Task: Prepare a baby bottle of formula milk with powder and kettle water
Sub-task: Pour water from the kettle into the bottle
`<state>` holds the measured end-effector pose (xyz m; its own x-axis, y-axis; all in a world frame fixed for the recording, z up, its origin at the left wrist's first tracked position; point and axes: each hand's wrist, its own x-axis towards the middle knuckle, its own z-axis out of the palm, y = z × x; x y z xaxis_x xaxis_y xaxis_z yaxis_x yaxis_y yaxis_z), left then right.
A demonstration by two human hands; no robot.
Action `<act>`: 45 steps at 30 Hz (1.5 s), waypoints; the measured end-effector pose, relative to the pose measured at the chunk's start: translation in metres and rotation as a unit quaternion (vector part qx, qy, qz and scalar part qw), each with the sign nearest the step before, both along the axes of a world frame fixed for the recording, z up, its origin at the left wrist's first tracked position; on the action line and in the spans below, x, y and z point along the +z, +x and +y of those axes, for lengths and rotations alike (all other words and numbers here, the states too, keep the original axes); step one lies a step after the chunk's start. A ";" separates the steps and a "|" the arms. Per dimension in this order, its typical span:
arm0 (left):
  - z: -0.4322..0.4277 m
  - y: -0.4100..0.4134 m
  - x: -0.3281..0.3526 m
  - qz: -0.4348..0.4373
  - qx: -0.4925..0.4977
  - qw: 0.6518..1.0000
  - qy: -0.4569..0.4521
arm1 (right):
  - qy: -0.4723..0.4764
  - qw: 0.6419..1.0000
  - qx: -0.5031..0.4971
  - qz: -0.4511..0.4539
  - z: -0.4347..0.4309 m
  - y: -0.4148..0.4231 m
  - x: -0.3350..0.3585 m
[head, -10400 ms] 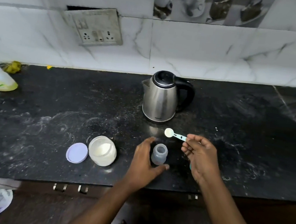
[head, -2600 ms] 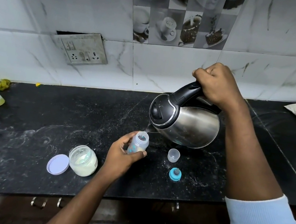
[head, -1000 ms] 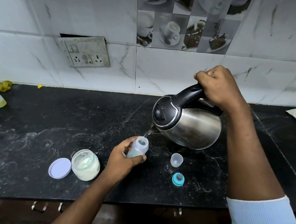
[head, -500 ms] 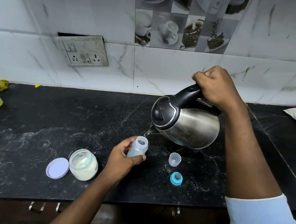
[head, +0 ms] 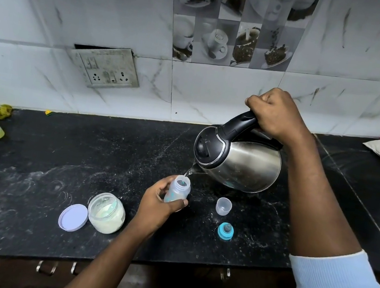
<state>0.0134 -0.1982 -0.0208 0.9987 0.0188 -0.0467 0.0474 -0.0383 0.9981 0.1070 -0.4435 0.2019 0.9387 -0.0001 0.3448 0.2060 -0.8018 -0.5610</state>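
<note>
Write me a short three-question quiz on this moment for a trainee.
1. True or false: the kettle stands upright on the counter.
2. What does the left hand hold? A a spoon; B the baby bottle; C a sponge.
3. Is the jar of powder open or closed, and where is its lid?

Key
1. False: the right hand grips its handle and tilts it, spout just above the baby bottle's mouth.
2. B.
3. Open; the lid lies flat on the counter beside the jar.
</note>
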 end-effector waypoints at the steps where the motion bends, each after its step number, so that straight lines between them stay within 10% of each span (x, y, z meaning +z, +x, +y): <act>1: 0.000 0.000 -0.001 0.000 -0.001 1.000 0.003 | 0.000 1.000 0.000 0.000 -0.001 0.000 0.000; 45: 0.000 0.017 0.002 -0.037 0.002 0.999 -0.021 | 0.131 0.991 0.020 0.016 -0.008 0.032 -0.039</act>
